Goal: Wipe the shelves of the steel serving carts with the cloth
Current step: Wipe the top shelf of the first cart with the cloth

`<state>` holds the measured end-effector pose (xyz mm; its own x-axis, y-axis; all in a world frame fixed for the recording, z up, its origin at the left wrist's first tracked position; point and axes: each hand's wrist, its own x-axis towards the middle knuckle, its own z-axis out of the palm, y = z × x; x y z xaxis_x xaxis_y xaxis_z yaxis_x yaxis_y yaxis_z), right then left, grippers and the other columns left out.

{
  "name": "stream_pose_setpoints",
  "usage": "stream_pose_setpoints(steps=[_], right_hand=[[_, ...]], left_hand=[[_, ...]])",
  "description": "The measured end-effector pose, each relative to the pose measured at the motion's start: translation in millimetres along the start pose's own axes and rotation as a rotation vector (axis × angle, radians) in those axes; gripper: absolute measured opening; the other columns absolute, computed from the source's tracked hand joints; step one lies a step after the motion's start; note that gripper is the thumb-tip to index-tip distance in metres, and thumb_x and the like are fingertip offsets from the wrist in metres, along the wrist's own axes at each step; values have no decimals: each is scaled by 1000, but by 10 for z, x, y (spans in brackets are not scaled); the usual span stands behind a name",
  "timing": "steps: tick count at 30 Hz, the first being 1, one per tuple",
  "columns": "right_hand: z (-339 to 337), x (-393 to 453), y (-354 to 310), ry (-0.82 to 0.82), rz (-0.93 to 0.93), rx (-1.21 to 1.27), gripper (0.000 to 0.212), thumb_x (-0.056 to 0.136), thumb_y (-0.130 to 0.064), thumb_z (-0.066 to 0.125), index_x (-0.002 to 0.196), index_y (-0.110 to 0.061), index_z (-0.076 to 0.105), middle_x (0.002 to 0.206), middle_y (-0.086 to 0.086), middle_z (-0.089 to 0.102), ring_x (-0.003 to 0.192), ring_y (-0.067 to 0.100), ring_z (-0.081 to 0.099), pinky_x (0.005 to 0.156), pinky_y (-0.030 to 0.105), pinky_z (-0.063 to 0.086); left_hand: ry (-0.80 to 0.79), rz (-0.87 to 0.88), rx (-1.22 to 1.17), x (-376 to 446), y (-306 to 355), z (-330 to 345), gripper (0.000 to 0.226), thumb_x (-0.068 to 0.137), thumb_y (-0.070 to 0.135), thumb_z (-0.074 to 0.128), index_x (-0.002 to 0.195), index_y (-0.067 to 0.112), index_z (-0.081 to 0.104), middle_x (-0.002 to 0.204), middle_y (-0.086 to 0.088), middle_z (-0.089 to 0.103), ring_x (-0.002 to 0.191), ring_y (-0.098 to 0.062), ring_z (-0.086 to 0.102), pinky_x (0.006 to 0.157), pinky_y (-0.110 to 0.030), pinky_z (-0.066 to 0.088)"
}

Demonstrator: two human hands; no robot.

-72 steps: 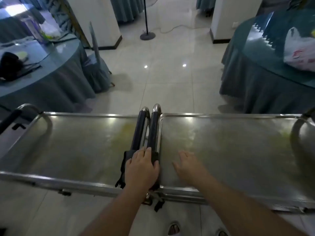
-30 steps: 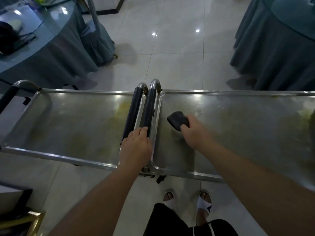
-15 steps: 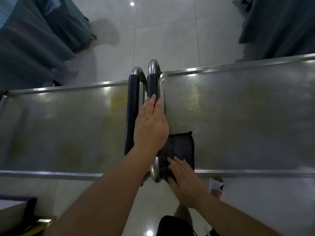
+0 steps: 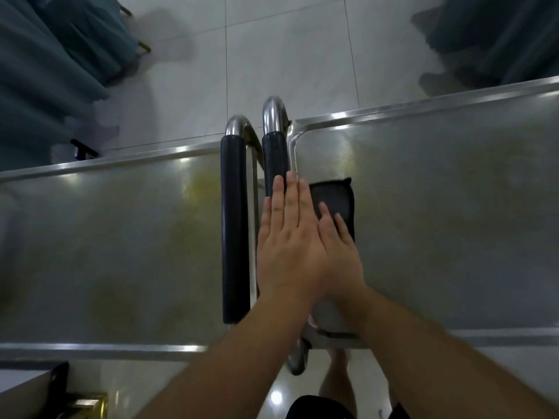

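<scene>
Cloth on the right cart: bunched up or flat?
Flat. The dark cloth lies as a squared pad on the shelf under the right hand's straight fingers.

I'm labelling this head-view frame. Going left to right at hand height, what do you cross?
Left cart shelf → left cart's black handle → left hand → right hand pressing the dark cloth → right cart shelf.

cloth: dark, folded to a square, you see it flat on the right cart shelf, just beside the right cart handle | right cart shelf: dull steel, yellowish stains | left cart shelf: same steel, stained
</scene>
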<state>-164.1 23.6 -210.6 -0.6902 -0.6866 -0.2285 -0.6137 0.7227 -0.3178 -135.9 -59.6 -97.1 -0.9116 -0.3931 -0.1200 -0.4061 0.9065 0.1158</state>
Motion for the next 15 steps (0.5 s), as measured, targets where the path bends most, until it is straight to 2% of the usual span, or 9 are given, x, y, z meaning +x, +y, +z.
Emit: stream_pose_setpoints(steps=[2, 4, 7, 11, 15], right_hand=[[-119, 377, 83, -9, -4, -43, 73, 103, -50, 15, 165, -17, -5, 173, 5, -5, 159, 27, -9, 128, 51, 9], [-244, 762, 171, -19, 5, -60, 71, 104, -49, 12, 165, -17, -7, 173, 4, -11, 158, 26, -14, 128, 50, 4], [-474, 1299, 294, -13, 14, 1, 78, 97, -55, -2, 165, -18, -2, 173, 0, -5, 159, 23, -12, 128, 48, 0], [-620, 1651, 410, -8, 46, -12, 70, 105, -53, 13, 166, -21, 1, 173, -2, -4, 159, 20, -10, 128, 46, -2], [-613, 1567, 388, -29, 45, -25, 70, 104, -52, 13, 166, -22, 0, 173, -3, -5, 159, 21, -11, 128, 46, -2]], left_hand=[[17, 9, -32, 8, 5, 7, 67, 108, 39, 4, 167, 9, -6, 175, -7, -19, 159, -17, -23, 129, -37, -15], [27, 6, -85, 11, 1, 3, 69, 108, 44, 4, 167, 10, 1, 176, -7, -11, 161, -16, -18, 129, -36, -14], [59, 5, -116, 8, -7, 24, 69, 109, 45, 10, 168, 10, 8, 177, -7, -1, 162, -15, -13, 130, -36, -9], [63, 3, -124, 1, 2, 31, 69, 109, 44, 14, 168, 8, 12, 177, -8, 2, 162, -16, -10, 131, -36, -8], [70, 4, -96, 7, 9, 7, 69, 109, 44, 12, 168, 8, 9, 177, -8, -1, 162, -17, -12, 130, -35, -11]])
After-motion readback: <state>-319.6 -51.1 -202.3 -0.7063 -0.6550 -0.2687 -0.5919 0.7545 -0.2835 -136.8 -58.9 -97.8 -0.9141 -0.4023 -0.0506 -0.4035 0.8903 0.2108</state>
